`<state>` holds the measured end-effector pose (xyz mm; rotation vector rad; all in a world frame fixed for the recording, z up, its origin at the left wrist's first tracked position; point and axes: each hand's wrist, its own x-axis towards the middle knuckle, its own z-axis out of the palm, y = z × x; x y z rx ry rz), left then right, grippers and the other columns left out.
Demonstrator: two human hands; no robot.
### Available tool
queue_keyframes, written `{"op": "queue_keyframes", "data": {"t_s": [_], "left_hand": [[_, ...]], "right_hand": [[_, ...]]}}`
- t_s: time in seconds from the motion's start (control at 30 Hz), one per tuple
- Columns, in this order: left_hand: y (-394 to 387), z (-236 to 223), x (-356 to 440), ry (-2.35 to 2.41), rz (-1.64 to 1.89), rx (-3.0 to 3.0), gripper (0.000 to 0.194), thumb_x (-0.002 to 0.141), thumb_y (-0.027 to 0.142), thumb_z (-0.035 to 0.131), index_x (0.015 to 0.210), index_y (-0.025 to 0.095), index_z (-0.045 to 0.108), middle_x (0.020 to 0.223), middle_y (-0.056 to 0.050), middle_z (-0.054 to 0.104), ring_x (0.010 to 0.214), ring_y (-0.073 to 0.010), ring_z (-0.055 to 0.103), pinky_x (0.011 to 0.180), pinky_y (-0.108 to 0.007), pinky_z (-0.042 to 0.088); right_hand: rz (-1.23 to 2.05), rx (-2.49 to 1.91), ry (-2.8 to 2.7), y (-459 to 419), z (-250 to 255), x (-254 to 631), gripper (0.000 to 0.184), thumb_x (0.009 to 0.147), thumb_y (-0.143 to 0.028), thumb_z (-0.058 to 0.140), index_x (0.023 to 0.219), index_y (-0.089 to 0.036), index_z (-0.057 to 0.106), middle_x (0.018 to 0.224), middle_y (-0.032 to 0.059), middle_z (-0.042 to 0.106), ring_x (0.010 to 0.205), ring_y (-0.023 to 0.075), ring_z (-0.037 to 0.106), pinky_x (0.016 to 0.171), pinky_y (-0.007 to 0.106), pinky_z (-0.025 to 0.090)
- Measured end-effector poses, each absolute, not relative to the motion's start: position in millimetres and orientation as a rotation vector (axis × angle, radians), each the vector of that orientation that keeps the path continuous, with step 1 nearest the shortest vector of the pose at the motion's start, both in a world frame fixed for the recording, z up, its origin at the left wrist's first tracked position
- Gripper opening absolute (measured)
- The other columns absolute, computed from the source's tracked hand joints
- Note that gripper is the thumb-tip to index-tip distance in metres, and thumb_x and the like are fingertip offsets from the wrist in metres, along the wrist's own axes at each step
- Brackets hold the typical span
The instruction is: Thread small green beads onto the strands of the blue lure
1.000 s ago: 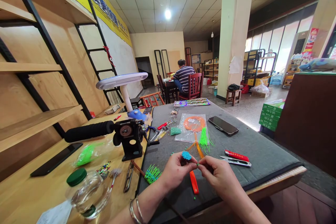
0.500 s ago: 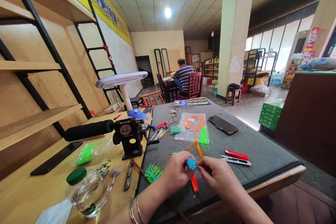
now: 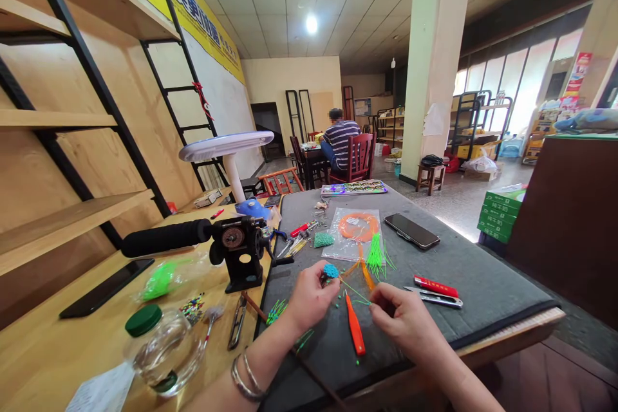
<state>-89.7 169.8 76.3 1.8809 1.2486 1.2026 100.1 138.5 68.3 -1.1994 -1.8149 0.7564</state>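
My left hand [image 3: 313, 296] is closed around a small blue beaded cluster [image 3: 331, 270], whose rounded top sticks up above the thumb and fingers. Thin green thread [image 3: 355, 291] stretches from the cluster to my right hand [image 3: 398, 310], which pinches it between thumb and fingertips. Between the hands an orange-handled pointed tool [image 3: 355, 328] lies on the grey mat. Partly behind my left forearm is a bunch of green strands with blue-green tips [image 3: 276, 311]. Bright green strands [image 3: 375, 256] and an orange strand bundle [image 3: 367, 275] lie just beyond.
A phone [image 3: 412, 230], red lighter [image 3: 436, 286] and thread snips [image 3: 437, 298] lie on the right. Leftward stand a black hand-cranked winder [image 3: 239, 251] and a green-lidded jar [image 3: 164, 354]. A plastic bag with an orange coil [image 3: 357, 226] lies ahead. A person sits farther back.
My left hand has moved up and left with the blue cluster. My right hand has shifted slightly right, and green thread now spans the gap. The orange tool shows more fully.
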Motion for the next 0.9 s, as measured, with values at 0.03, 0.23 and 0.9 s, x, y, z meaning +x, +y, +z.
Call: {"op": "queue_keyframes", "data": {"t_s": [0.03,0.23,0.9], "left_hand": [[172.1,75.7,-90.9,1.274,1.212,1.882,0.011,0.074,0.022,0.056,0.064,0.016,0.055,0.057,0.003,0.051,0.055,-0.0106,0.043,0.054,-0.021,0.034],[161.4,86.0,-88.6,1.262,1.363,2.005,0.009,0.079,0.022,0.055,0.08,0.016,0.062,0.07,0.0,0.062,0.064,-0.0129,0.053,0.06,-0.022,0.04],[152.1,85.5,-73.1,0.977,1.259,1.632,0.017,0.067,0.019,0.07,0.081,0.016,0.062,0.072,-0.001,0.065,0.067,-0.0137,0.059,0.063,-0.023,0.047]], "right_hand": [[0.781,-1.197,-1.786,139.8,67.7,100.3,0.011,0.069,-0.022,0.046,0.059,-0.02,0.046,0.053,-0.0062,0.038,0.052,0.0102,0.037,0.05,0.022,0.027],[0.907,-1.218,-1.624,148.6,65.7,101.1,0.011,0.068,-0.027,0.046,0.059,-0.021,0.046,0.05,-0.0055,0.044,0.05,0.0108,0.04,0.048,0.022,0.029],[1.137,-1.084,-1.51,151.9,69.6,91.4,0.028,0.071,-0.044,0.06,0.08,-0.018,0.057,0.072,-0.0013,0.059,0.054,0.0102,0.051,0.045,0.021,0.037]]}}
